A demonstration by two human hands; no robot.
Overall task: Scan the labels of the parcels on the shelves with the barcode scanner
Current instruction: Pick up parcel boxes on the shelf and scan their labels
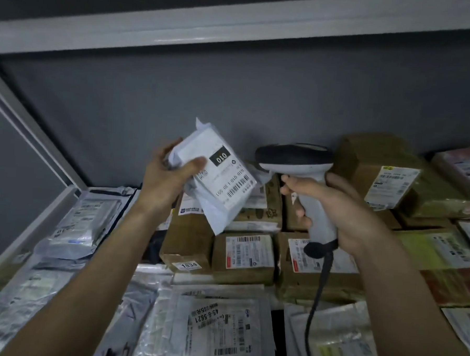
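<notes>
My left hand (165,174) grips a small white poly parcel (215,174) lifted above the shelf, its label with a barcode and "010" turned toward me and tilted. My right hand (333,207) holds the white barcode scanner (297,162) by its handle, index finger at the trigger. The scanner's dark head points left at the parcel's label, a short gap away. Its black cable (316,296) hangs down from the handle.
Brown cardboard boxes (243,254) with labels fill the shelf's middle and right. Flat grey and white poly mailers (215,323) lie in front and at the left (81,224). A white shelf rail (181,33) runs overhead; a grey back wall stands behind.
</notes>
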